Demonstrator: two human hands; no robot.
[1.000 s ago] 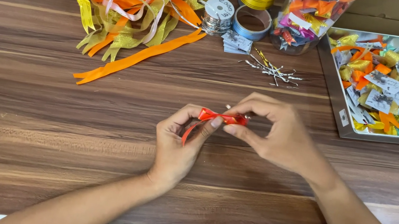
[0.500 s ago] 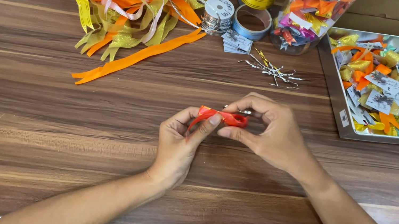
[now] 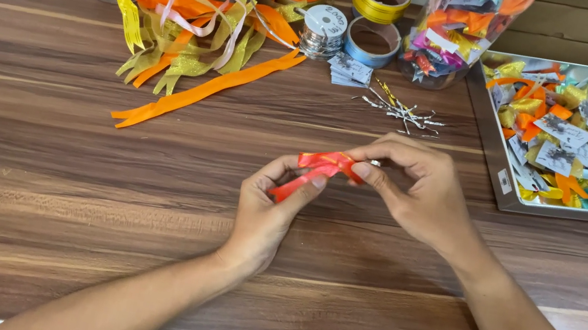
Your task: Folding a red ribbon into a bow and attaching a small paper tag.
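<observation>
The left hand (image 3: 266, 212) and the right hand (image 3: 416, 193) both pinch a small red ribbon (image 3: 319, 168), held up in the air just above the brown tabletop (image 3: 34, 145). To do this step well, I think the fingers should squeeze the folded middle tight so the loops stay even. The pile of thin wire ties (image 3: 402, 114) lies near, beside the metal tray (image 3: 501, 188) of finished bows.

Bright, even, sharp; soft shadows.
</observation>
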